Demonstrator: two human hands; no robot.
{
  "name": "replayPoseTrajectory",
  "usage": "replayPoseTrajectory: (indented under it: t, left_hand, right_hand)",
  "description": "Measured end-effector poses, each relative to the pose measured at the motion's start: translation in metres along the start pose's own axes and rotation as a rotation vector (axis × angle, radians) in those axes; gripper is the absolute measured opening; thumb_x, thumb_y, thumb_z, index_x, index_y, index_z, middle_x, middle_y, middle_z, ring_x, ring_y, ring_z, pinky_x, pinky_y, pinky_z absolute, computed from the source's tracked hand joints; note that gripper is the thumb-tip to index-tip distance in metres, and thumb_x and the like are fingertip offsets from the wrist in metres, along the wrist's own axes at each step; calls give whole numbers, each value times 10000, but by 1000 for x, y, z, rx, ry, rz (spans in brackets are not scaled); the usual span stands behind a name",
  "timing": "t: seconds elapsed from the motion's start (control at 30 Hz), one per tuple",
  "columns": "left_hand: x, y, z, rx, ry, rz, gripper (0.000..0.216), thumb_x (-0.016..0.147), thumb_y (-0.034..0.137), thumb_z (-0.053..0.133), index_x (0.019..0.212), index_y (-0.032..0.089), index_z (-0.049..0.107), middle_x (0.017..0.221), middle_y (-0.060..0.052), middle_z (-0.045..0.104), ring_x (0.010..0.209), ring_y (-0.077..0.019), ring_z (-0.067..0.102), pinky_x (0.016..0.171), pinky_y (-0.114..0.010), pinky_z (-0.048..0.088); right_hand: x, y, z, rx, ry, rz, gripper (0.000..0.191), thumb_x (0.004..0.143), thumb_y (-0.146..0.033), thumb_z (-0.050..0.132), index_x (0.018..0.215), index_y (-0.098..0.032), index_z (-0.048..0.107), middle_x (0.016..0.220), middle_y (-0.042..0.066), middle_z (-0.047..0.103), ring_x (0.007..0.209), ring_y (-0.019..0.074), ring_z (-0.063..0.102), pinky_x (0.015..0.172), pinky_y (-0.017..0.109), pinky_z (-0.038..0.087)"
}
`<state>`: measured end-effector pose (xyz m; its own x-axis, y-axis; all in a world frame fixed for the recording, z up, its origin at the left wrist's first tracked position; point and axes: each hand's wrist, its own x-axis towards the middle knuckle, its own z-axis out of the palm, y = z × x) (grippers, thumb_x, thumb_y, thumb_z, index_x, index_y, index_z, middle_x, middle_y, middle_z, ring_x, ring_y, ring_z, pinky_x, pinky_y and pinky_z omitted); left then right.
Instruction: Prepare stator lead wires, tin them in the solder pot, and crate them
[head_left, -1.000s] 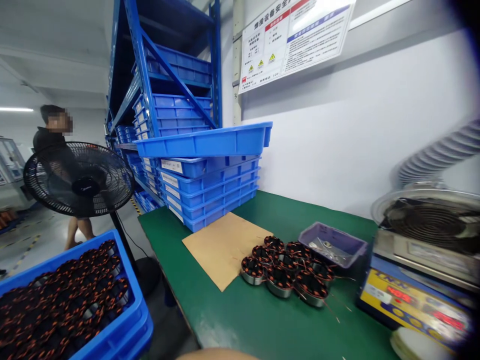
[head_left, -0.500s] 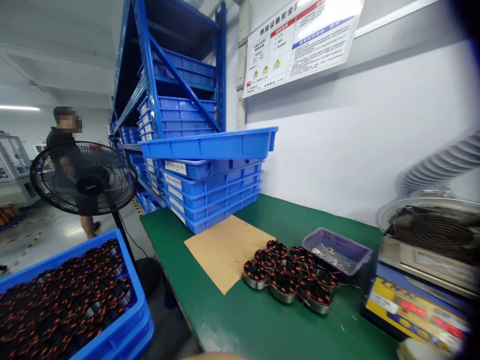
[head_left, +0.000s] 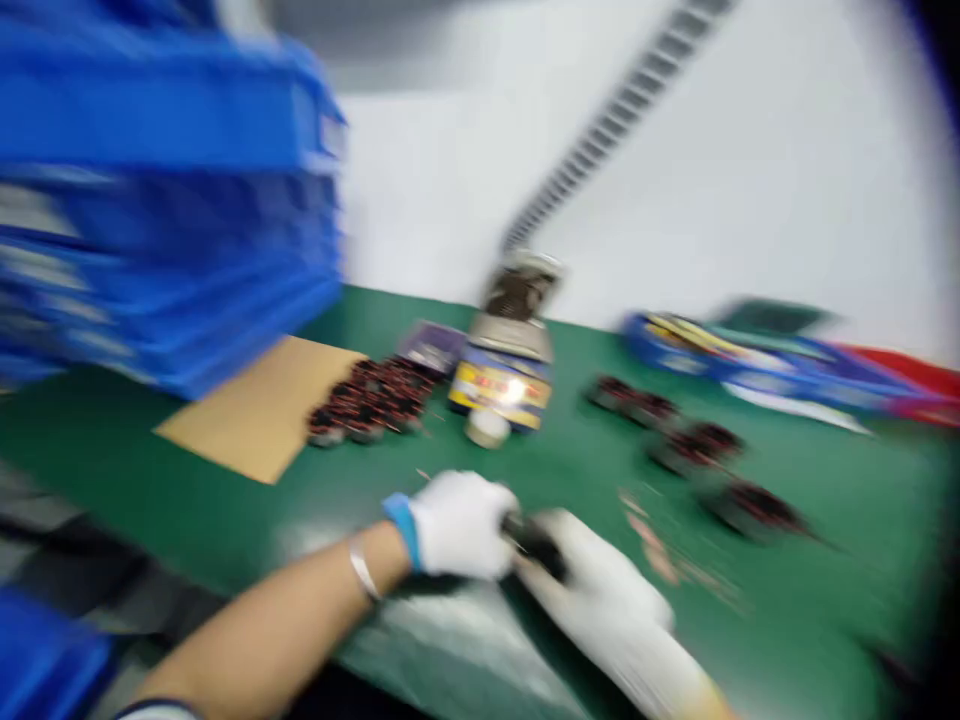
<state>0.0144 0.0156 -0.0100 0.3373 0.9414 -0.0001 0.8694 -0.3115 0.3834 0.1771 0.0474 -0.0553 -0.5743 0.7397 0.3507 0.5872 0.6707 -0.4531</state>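
My left hand [head_left: 463, 525], in a white glove with a blue cuff, is closed at the near edge of the green table. Opposite it, my right hand [head_left: 604, 590], also white-gloved, is closed too. Between them they hold a dark round part [head_left: 538, 546], smeared by motion and partly covered by the fingers. Beyond my left hand stands a cluster of copper-wound motor stators [head_left: 375, 395]. More stators [head_left: 694, 445] lie in a slanting row on the right. Thin copper wire scraps [head_left: 651, 545] are scattered beside my right hand.
Stacked blue crates [head_left: 180, 200] rise on the left, beside a tan cardboard sheet [head_left: 262, 400]. A yellow-and-blue device with a lit display [head_left: 502, 385] stands mid-table under a grey hose [head_left: 615, 120], next to a purple tray [head_left: 433, 346]. Blue bins [head_left: 675, 345] line the wall at right.
The view has swung right and down. Both gloved hands, holding the dark part, now show, with the stator row and bins at right. The fan and the other person are out of view.
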Motion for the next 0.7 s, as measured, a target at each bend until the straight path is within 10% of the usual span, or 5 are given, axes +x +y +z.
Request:
replayPoseTrajectory:
  t: [0.7]
  left_hand:
    - [21, -28, 21, -68, 49, 90, 184, 840, 253, 502, 756, 196, 655, 758, -21, 612, 729, -177, 553, 682, -284, 419]
  right_hand:
    - [-14, 14, 2, -533, 7, -266, 223, 1003, -260, 435, 988, -157, 633, 1031, 72, 661, 771, 206, 603, 622, 330, 452]
